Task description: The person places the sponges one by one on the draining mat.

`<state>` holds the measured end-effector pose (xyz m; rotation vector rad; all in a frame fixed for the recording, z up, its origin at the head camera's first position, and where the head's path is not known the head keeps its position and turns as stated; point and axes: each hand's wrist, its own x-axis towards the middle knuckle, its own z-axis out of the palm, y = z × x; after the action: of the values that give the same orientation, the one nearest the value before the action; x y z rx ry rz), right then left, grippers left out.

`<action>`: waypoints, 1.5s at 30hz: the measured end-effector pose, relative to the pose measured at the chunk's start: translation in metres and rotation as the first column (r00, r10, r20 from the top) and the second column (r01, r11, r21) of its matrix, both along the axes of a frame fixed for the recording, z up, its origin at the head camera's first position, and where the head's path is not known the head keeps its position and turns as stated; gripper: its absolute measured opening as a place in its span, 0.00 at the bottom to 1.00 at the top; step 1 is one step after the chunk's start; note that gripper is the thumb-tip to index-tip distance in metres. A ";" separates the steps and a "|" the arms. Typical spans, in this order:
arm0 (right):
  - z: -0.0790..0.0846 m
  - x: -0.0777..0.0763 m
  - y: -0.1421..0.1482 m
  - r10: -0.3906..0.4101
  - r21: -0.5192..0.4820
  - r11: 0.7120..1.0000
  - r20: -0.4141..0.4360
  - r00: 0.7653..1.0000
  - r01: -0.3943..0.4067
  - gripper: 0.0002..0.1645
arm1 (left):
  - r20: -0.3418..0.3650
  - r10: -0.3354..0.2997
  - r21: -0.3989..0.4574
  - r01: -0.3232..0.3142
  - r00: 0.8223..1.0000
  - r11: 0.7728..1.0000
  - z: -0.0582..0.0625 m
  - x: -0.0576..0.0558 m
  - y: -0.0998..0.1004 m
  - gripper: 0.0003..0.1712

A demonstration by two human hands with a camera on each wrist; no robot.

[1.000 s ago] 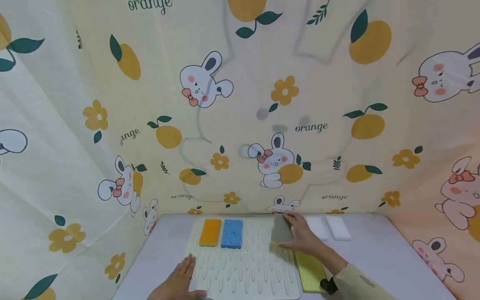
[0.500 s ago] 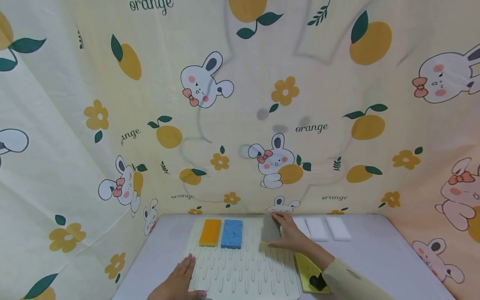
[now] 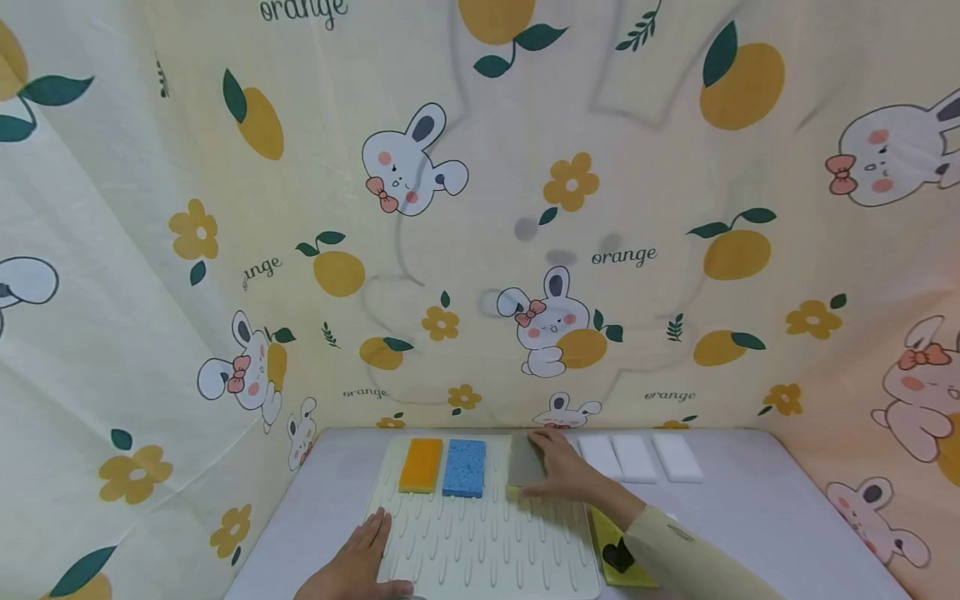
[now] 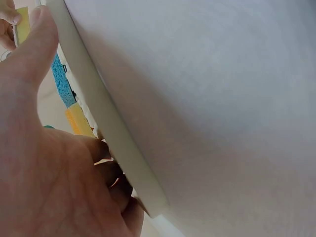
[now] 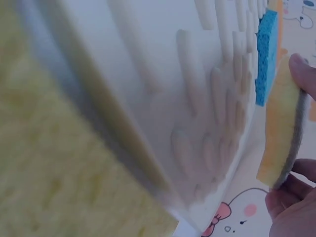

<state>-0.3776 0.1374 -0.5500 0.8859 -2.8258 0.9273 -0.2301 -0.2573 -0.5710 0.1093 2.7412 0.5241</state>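
My right hand (image 3: 562,468) pinches a sponge (image 3: 526,462) with a grey top and yellow body, fingers on its far end, thumb on its near end. In the right wrist view this sponge (image 5: 280,121) appears just above the cream ridged mat (image 5: 163,108) or touching it; I cannot tell which. My left hand (image 3: 355,557) rests on the front left edge of the mat (image 3: 480,542), fingers extended along its side, thumb at the front. An orange sponge (image 3: 421,465) and a blue sponge (image 3: 464,468) lie side by side at the mat's back left.
Several white pads (image 3: 678,457) lie in a row behind and right of the mat. A flat yellow sheet (image 3: 603,523) lies along the mat's right side, partly under my right sleeve (image 3: 690,554). A printed cloth (image 3: 480,350) hangs behind the white table (image 3: 765,533).
My right hand has slid left across the back of the mat with the grey and yellow sponge, towards the blue one, uncovering more white pads. The left hand has stayed still.
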 end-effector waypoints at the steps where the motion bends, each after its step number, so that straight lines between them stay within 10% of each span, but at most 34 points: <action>1: 0.000 -0.001 -0.002 0.010 0.007 1.000 0.003 1.000 -0.010 0.70 | 0.001 -0.003 0.002 0.003 1.000 1.000 0.000 0.000 0.000 0.74; 45: -0.012 -0.018 -0.029 0.068 0.055 0.995 0.171 0.983 -0.079 0.71 | -0.012 -0.050 0.024 0.050 0.999 0.998 -0.005 -0.003 -0.006 0.74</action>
<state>-0.3961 0.1085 -0.5621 0.9693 -2.9981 0.9726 -0.2334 -0.2631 -0.5755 0.1866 2.7362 0.5445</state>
